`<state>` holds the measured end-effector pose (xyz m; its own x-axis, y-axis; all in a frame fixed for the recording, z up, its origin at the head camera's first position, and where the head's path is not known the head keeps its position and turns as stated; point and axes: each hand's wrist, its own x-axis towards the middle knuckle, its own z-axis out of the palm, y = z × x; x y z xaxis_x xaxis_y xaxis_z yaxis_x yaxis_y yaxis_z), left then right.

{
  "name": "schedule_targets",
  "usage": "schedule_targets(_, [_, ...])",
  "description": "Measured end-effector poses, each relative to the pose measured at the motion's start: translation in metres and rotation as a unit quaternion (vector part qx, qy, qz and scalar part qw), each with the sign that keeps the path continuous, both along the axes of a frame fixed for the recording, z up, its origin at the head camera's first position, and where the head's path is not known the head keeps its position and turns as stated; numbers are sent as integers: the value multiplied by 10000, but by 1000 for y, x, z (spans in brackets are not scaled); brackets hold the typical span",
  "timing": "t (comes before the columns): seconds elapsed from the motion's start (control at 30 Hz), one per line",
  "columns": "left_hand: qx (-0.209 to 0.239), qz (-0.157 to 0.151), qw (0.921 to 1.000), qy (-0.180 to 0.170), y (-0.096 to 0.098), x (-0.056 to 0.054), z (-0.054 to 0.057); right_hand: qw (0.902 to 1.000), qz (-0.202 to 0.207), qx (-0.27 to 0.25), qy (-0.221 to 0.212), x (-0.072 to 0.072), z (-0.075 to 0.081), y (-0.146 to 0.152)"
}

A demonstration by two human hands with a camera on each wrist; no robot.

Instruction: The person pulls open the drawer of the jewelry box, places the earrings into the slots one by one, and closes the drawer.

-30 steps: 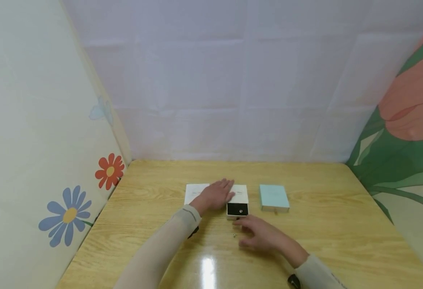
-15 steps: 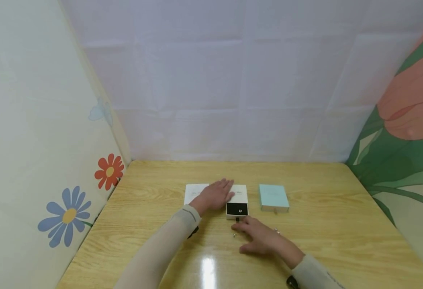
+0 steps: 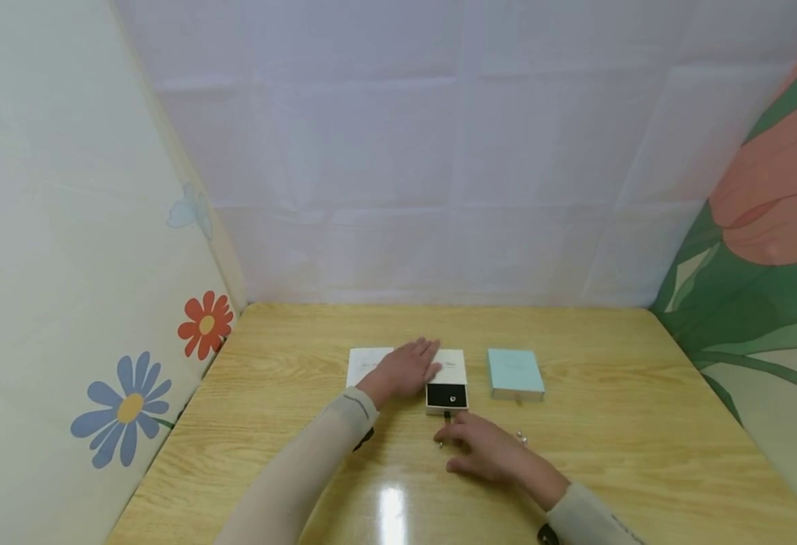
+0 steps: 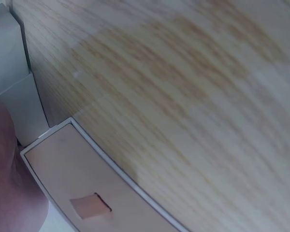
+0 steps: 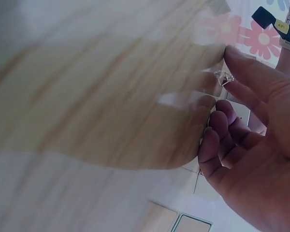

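Note:
My left hand (image 3: pixel 405 369) lies with extended fingers across the left white box (image 3: pixel 365 363) and the edge of the middle white box (image 3: pixel 451 366). The middle box's black-lined drawer (image 3: pixel 437 395) is pulled out toward me, with a small silver piece of jewellery (image 3: pixel 452 399) on the lining. In the left wrist view, a pinkish drawer front (image 4: pixel 58 164) with a tab (image 4: pixel 89 207) sits beside the hand. My right hand (image 3: pixel 485 450) is low over the table, fingers loosely bent. Another small silver piece of jewellery (image 5: pixel 225 79) shows between its thumb (image 5: pixel 241 63) and fingers, at the fingertips.
A light blue box (image 3: pixel 514 369) stands to the right of the white boxes. More small silver pieces (image 3: pixel 521 437) lie on the table just beyond the right hand. Printed flower panels (image 3: pixel 132 409) and a pale cloth backdrop (image 3: pixel 398 189) border the wooden table.
My right hand has shifted slightly left and back from the drawer, its fingertips coming over the small silver piece. The silver pieces beyond it have come into view. The left hand stays put.

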<state>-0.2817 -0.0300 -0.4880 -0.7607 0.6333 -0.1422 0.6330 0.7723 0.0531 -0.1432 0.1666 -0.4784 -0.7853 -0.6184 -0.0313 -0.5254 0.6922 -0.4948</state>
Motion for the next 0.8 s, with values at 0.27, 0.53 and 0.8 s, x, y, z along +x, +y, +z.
schedule_targets(0.27, [17, -27, 10000, 32, 0, 1, 1, 9998, 37, -139, 112, -3, -1, -3])
schedule_targets(0.53, [-1, 20, 10000, -2, 0, 0, 0, 9998, -120, -153, 62, -4, 1, -7])
schedule_targets(0.8, [5, -21, 10000, 3, -1, 0, 0, 9995, -164, -88, 246, -7, 0, -12])
